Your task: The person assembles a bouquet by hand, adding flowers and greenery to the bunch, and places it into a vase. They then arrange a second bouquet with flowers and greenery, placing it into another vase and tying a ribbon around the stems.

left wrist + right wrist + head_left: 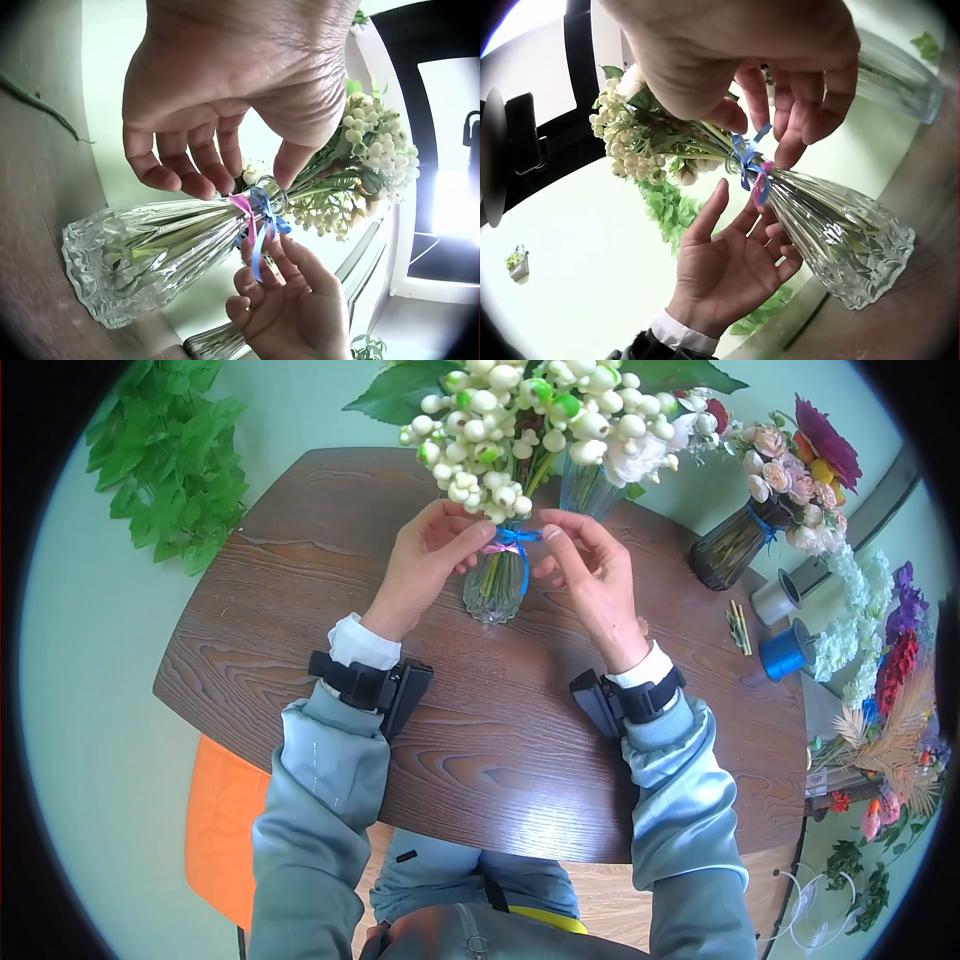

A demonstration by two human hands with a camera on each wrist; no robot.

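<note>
A clear glass vase [493, 600] stands on the dark wooden table [480, 690], filled with stems under white berry sprays [490, 430]. Around its neck are a blue ribbon bow [748, 159] and a pink ribbon [241, 206]. My left hand [425, 560] is beside the neck on the left, thumb near the ribbons, fingers loosely bent and apart from the thumb. On the other side, my right hand [595, 575] has its thumb and fingertips at the blue ribbon's right side, with a gap between thumb and forefinger in the right wrist view.
Behind stands another clear vase [588, 490]. To the right are a dark vase of flowers [725, 550], a blue ribbon spool [785, 652], a pale spool [775, 600] and several short cut stems [739, 627]. An orange chair [225, 830] sits at the lower left.
</note>
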